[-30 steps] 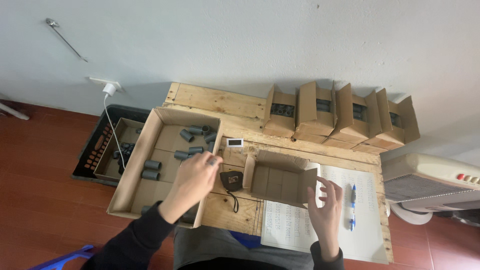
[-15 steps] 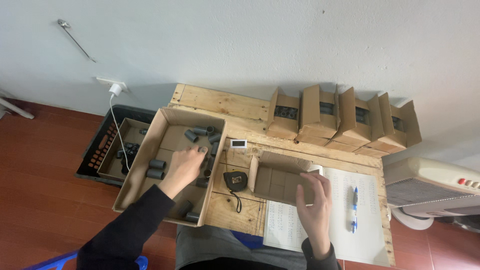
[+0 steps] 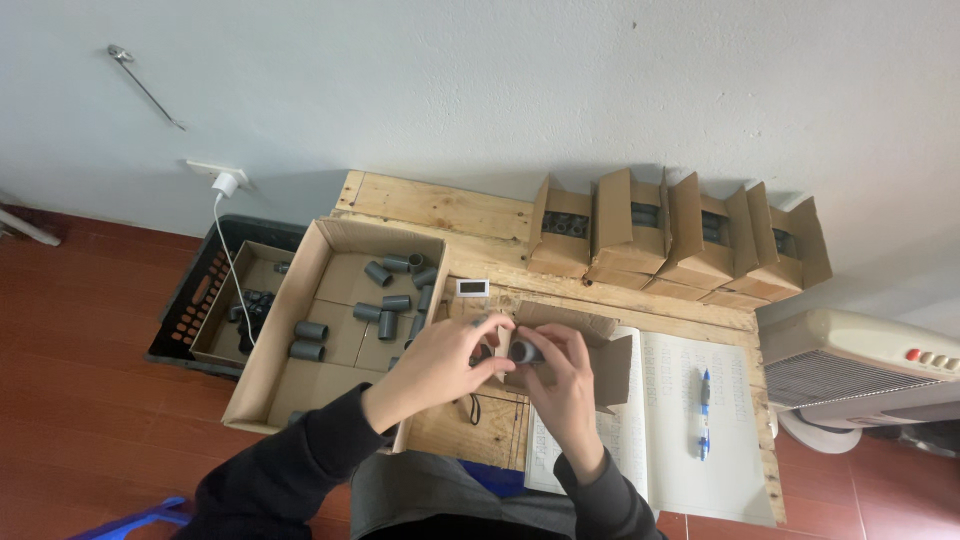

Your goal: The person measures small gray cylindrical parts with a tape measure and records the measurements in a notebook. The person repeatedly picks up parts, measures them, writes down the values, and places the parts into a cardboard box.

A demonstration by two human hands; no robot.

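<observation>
While the small grey pipe fitting (image 3: 524, 351) sits pinched between my right hand (image 3: 560, 385) and left hand (image 3: 440, 362), both closed on it just above the small open carton (image 3: 600, 350), I judge it light, rigid and smooth. Its round sides seem best to grip; the tray of fittings (image 3: 290, 330) lies left of my left hand on the surface (image 3: 430, 205).
</observation>
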